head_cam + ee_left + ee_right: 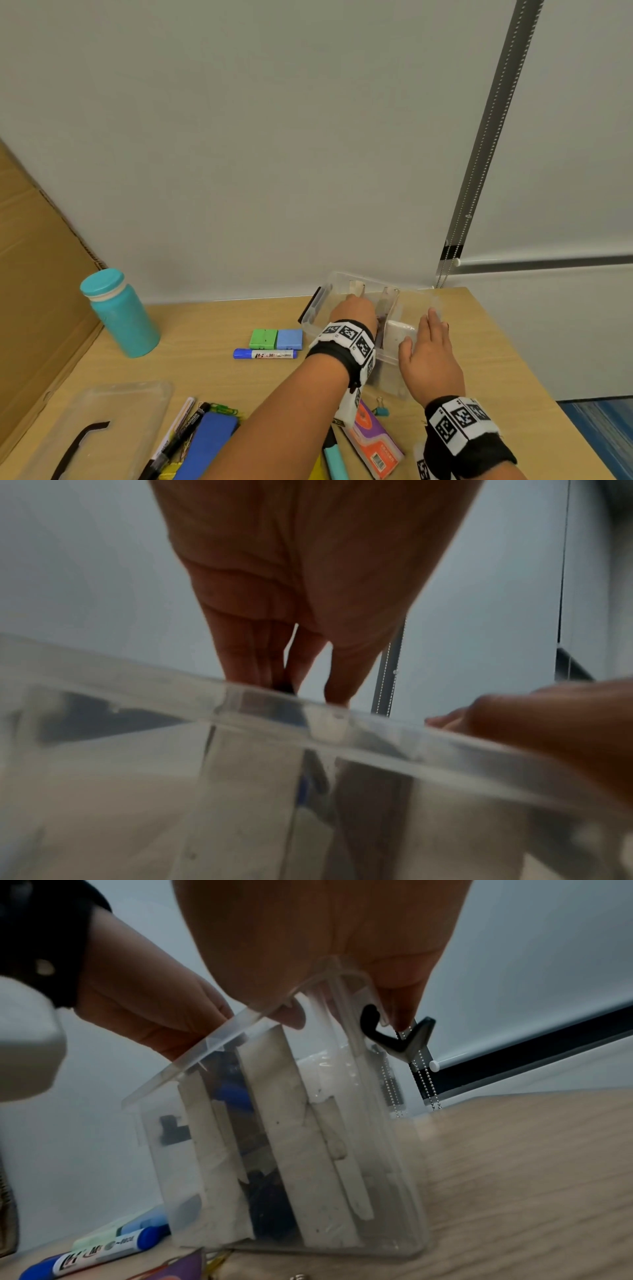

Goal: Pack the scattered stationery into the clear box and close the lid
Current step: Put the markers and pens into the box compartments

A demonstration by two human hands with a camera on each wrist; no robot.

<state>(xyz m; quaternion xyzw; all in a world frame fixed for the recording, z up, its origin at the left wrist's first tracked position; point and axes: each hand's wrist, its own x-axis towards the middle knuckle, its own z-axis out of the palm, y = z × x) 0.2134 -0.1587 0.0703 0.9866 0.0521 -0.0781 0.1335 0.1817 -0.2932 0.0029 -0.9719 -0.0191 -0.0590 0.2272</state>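
The clear box (pixel 342 278) stands at the table's far edge, split by upright dividers, with dark items in its middle slot. My left hand (pixel 352 308) reaches down into its left part. In the left wrist view the fingers (pixel 240 647) pass behind the rim (pixel 377 733), their tips are hidden, and a small dark thing (pixel 283 687) shows between them. My right hand (pixel 428 346) lies flat on the box's right end, fingers straight, beside the black latch (pixel 387 1039). The clear lid (pixel 92 428) lies at the near left.
Loose on the table: green (pixel 263 338) and blue (pixel 289 339) blocks, a blue marker (pixel 265 354), pens (pixel 178 438), a blue case (pixel 205 442), a purple-orange pack (pixel 373 442), a binder clip (pixel 382 410). A teal bottle (pixel 120 311) and cardboard (pixel 34 274) stand at the left.
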